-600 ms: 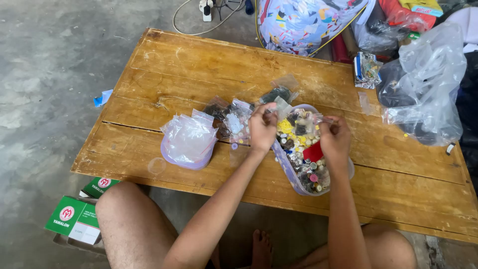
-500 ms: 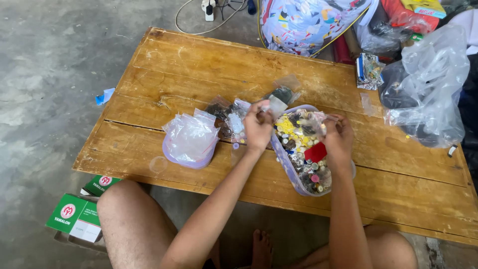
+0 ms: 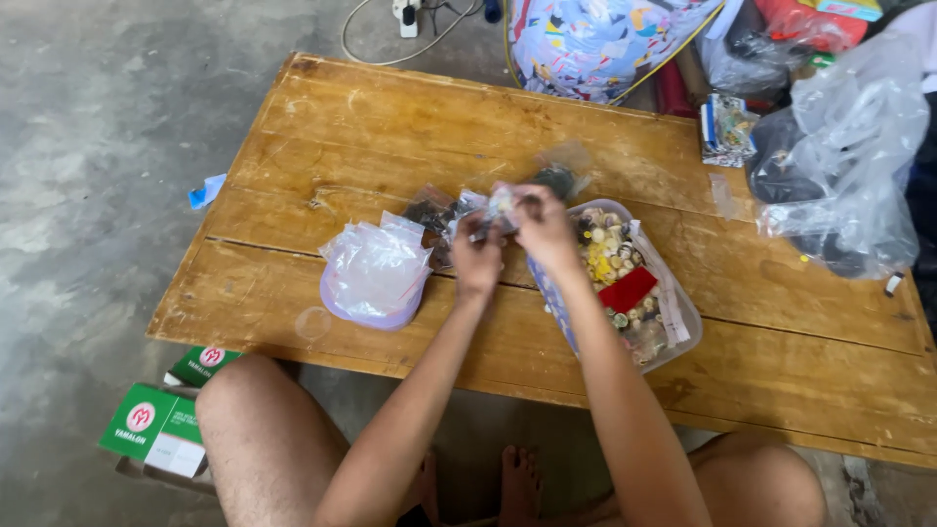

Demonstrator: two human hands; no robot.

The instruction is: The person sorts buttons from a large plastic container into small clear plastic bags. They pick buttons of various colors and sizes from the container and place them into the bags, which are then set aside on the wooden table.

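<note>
My left hand [image 3: 477,256] and my right hand [image 3: 543,222] are together above the low wooden table [image 3: 390,127], both pinching a small clear plastic bag [image 3: 501,205] with small pieces inside. Just right of my hands stands a clear plastic tub [image 3: 673,337] full of mixed buttons, with a red card [image 3: 628,289] lying on them. Left of my hands a lilac lid [image 3: 371,273] holds a heap of empty clear bags. More small filled bags [image 3: 429,210] lie on the table behind my hands.
Large plastic bags [image 3: 844,166] and a patterned bag [image 3: 605,39] crowd the table's far right. A small packet [image 3: 727,127] lies near them. Green and white boxes [image 3: 156,425] sit on the concrete floor by my left knee. A cable and power strip [image 3: 405,15] lie beyond the table.
My right hand has left the button tub and moved left to join my left hand on the small bag. The view has shifted slightly.
</note>
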